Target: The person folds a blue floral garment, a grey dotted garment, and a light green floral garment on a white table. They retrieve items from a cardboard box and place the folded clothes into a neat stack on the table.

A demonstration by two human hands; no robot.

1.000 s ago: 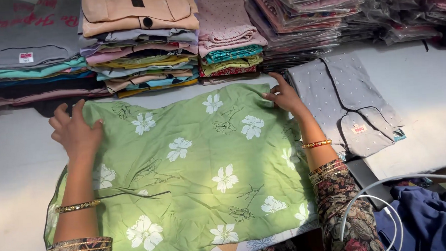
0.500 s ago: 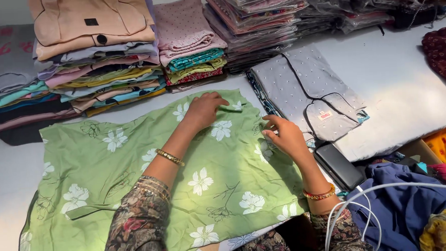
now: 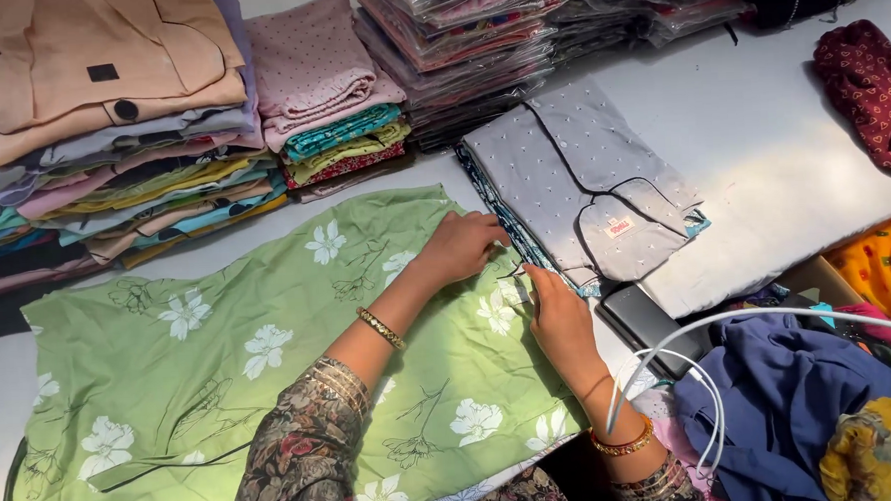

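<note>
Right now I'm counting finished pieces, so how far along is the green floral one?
Done: the green floral garment lies spread flat on the white table. In hand: the left hand and right hand both work at its right edge, beside the folded grey garment. Left: no fold shows yet, so it is not folded like the stacked clothes behind.
</note>
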